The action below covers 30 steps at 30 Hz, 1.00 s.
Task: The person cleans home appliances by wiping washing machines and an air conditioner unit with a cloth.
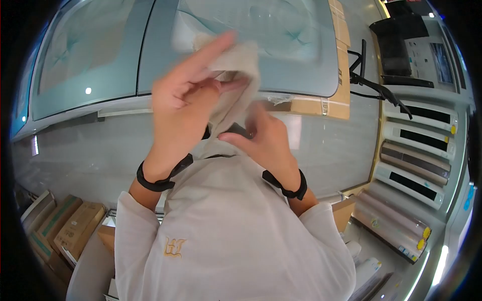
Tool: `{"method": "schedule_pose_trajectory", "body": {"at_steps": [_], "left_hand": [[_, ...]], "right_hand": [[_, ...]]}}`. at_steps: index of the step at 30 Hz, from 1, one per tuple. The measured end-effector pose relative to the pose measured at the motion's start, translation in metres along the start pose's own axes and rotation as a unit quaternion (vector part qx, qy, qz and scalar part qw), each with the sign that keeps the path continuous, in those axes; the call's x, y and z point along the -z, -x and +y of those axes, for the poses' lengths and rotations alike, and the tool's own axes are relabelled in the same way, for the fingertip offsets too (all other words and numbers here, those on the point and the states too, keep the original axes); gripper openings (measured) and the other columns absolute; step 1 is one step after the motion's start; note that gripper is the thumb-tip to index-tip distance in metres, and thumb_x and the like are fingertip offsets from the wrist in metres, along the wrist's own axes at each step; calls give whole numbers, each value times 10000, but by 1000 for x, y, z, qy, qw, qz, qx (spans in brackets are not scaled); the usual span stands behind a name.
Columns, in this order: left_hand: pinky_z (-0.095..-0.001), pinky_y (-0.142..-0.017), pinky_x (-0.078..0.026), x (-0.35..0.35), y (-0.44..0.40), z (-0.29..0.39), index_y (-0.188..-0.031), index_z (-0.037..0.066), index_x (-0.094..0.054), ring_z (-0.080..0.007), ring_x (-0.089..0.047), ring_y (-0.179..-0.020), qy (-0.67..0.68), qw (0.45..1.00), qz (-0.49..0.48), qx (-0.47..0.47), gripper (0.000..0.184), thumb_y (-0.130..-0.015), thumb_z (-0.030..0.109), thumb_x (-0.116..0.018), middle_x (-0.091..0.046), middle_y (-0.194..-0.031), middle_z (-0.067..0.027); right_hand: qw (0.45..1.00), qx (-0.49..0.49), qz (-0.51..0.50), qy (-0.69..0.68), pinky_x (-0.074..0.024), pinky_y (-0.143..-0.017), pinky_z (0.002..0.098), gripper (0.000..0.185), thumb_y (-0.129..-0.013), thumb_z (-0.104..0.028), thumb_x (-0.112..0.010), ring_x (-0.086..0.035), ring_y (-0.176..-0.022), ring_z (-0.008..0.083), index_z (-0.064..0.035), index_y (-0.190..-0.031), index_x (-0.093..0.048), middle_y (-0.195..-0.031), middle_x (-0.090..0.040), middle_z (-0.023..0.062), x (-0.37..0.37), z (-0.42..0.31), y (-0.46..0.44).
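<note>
**Cloth lies at the left hand, running toward the chest**

The left hand holds the pale cloth, its index finger reaching over the upper part and another digit inside the fold. The cloth's long axis runs from this grip back toward the chest, slightly slanted. The left hand is nearer its upper part; the right hand is beside the lower part, thumb and fingers apart. Blur hides whether it pinches any fabric; I cannot tell. Beyond the grip is a glossy blue-grey panel, with cardboard along its edge, off to the right.
</note>
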<state>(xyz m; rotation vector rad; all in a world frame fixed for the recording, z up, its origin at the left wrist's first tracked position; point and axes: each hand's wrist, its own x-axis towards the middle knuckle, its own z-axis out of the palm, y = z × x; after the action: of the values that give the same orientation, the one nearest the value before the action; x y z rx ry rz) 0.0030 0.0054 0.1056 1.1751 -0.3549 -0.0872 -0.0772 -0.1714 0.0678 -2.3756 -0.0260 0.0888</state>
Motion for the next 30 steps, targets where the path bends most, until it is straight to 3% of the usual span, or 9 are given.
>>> {"method": "schedule_pose_trajectory", "body": {"at_steps": [2,5,11,15,20,23,25,28,30], "left_hand": [[-486,-1104,-520,-4,-2,-6,-1505,-50,-467,-323,-591,-1317,-31,998,-39,-47,638,-880,-174,-446,-509,-1521,-212],[-485,-1221,-335,5,-6,-5,-1578,5,-389,-296,-331,-1530,-16,992,-119,-51,809,-786,-160,-366,-349,-1659,-146],[-593,-1230,-259,5,-14,-3,-1604,-30,-292,-380,-181,-1578,12,976,-194,-95,814,-818,-138,-471,-161,-1711,-219],[-560,-1236,-269,5,-11,1,-1615,8,-301,-351,-185,-1582,-50,985,-141,-81,821,-825,-141,-469,-194,-1712,-183],[-518,-1237,-282,34,-8,-15,-1621,53,-319,-293,-261,-1567,-218,967,-90,-101,816,-846,-139,-486,-285,-1696,-131],[-527,-1208,-332,30,-32,-11,-1591,99,-402,-303,-411,-1488,-373,916,-14,-147,743,-881,-57,-554,-489,-1561,-142],[-529,-1210,-322,25,-54,-14,-1586,87,-395,-375,-467,-1418,-517,839,5,-169,711,-927,225,-623,-481,-1534,-234],[-531,-1182,-358,27,-51,-30,-1549,114,-459,-353,-505,-1378,-672,723,-8,-162,644,-933,182,-636,-570,-1407,-186],[-524,-1160,-382,33,-35,-47,-1491,114,-525,-334,-522,-1351,-701,695,-19,-160,592,-913,135,-650,-620,-1297,-136]], "right_hand": [[1000,-13,-16,20,-426,-520,344,607,-790,-514,-859,-533,-529,203,-51,-1112,-636,-622,-554,47,-8,8,1],[999,-44,-6,-14,-416,-500,368,527,-829,-485,-833,-541,-504,232,-47,-1057,-650,-585,-552,49,-6,9,-2],[995,13,49,81,-424,-500,429,317,-918,-333,-758,-571,-524,325,-45,-969,-635,-592,-576,106,19,-9,-7],[974,9,138,177,-443,-533,469,217,-950,-250,-702,-600,-607,422,-50,-917,-625,-634,-588,192,27,24,-28],[957,-62,153,238,-454,-552,445,205,-961,-260,-692,-615,-559,356,-57,-959,-665,-610,-604,146,103,17,-42],[938,-48,256,227,-471,-563,423,184,-961,-255,-688,-639,-554,313,-72,-982,-687,-591,-617,107,136,-7,-70],[910,44,345,226,-518,-653,433,223,-969,-264,-670,-696,-717,335,-70,-1074,-701,-804,-707,150,143,-2,-107],[867,216,349,282,-544,-845,458,386,-973,-282,-653,-691,-1005,383,-66,-1293,-646,-1158,-699,213,117,3,-138],[929,192,215,234,-489,-1045,465,571,-975,-295,-645,-592,-1256,419,-55,-1474,-507,-1423,-581,222,86,12,-124]]}}
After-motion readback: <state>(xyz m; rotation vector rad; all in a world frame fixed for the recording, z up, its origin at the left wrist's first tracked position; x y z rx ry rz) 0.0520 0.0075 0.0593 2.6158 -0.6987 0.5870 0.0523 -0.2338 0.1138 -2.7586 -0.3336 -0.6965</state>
